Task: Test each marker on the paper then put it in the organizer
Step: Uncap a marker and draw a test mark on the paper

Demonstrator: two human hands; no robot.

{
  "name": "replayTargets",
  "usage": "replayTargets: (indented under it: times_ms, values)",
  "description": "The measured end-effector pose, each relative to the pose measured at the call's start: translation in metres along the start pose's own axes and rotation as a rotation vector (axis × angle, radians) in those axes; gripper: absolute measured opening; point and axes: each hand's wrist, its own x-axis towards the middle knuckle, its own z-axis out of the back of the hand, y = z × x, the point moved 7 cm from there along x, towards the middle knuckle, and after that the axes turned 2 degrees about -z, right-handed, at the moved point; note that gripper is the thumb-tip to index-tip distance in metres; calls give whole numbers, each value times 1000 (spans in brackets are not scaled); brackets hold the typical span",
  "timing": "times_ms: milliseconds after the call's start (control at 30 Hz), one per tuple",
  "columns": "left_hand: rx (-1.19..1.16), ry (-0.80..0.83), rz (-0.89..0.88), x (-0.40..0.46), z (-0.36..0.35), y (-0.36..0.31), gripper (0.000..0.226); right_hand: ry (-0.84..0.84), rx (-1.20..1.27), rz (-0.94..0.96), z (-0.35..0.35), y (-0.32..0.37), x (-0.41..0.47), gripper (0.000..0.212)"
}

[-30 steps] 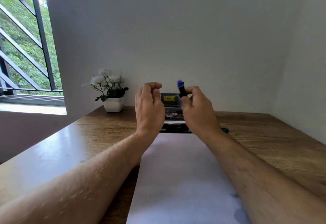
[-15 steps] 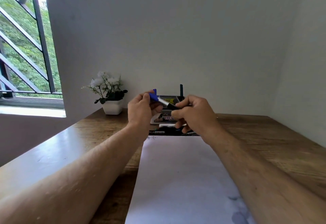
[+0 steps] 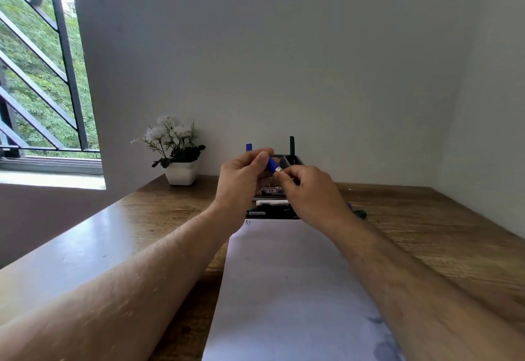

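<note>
Both hands are raised above the far end of the white paper (image 3: 284, 289). My left hand (image 3: 241, 181) pinches the blue cap (image 3: 272, 164) of a marker between thumb and fingers. My right hand (image 3: 309, 193) grips the marker's body, mostly hidden by its fingers; cap and body meet between the hands. Behind them stands the dark organizer (image 3: 295, 159) with a blue marker (image 3: 249, 147) and a dark green marker (image 3: 291, 146) upright in it. Several markers (image 3: 270, 208) lie on the desk at the paper's far edge.
A white pot of white flowers (image 3: 179, 159) stands at the desk's back left by the wall. A green marker (image 3: 360, 213) lies to the right of my right wrist. The wooden desk (image 3: 426, 233) meets walls behind and on the right. A barred window is at left.
Both hands came together in front of the organizer. The blue cap in my left hand moved onto the end of the marker held by my right hand.
</note>
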Motion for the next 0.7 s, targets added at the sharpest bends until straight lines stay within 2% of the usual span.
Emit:
replayTargets:
  times_ms: [133,533,700]
  values:
    - [-25,18,4,1,2,-1,17,-13,-136,65,4,4,-1,34]
    - [-133,31,-19,5,-2,-8,17,-110,-342,155,16,24,-2,36]
    - [-226,-89,-43,8,14,-18,15,-149,-306,138,20,20,-2,54]
